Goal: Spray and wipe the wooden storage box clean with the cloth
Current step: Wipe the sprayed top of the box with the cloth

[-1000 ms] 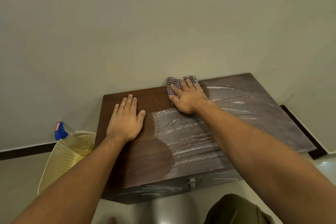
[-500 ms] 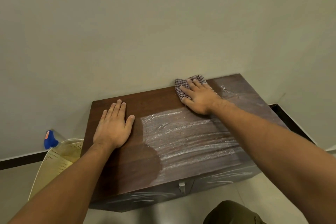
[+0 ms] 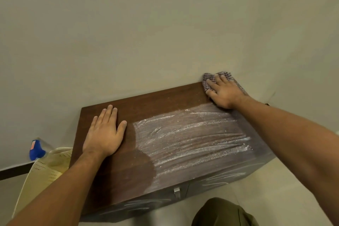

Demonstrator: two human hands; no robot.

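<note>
The dark wooden storage box (image 3: 159,106) stands against the wall, its lid streaked with whitish wet smears across the middle and right. My right hand (image 3: 224,93) presses a checked cloth (image 3: 208,80) flat onto the lid's far right corner, by the wall. My left hand (image 3: 103,134) lies flat, fingers spread, on the dry left part of the lid and holds nothing. The blue head of a spray bottle (image 3: 35,149) shows on the floor to the left of the box.
A pale yellow perforated basket (image 3: 47,169) sits against the box's left side, with the spray bottle behind it. A metal latch (image 3: 176,191) is on the box's front. My knee in olive cloth (image 3: 222,213) is low in front. The wall is right behind the box.
My right hand has slid the cloth to the right along the lid's back edge, from near the middle to the far right corner. My left hand stays flat on the lid.
</note>
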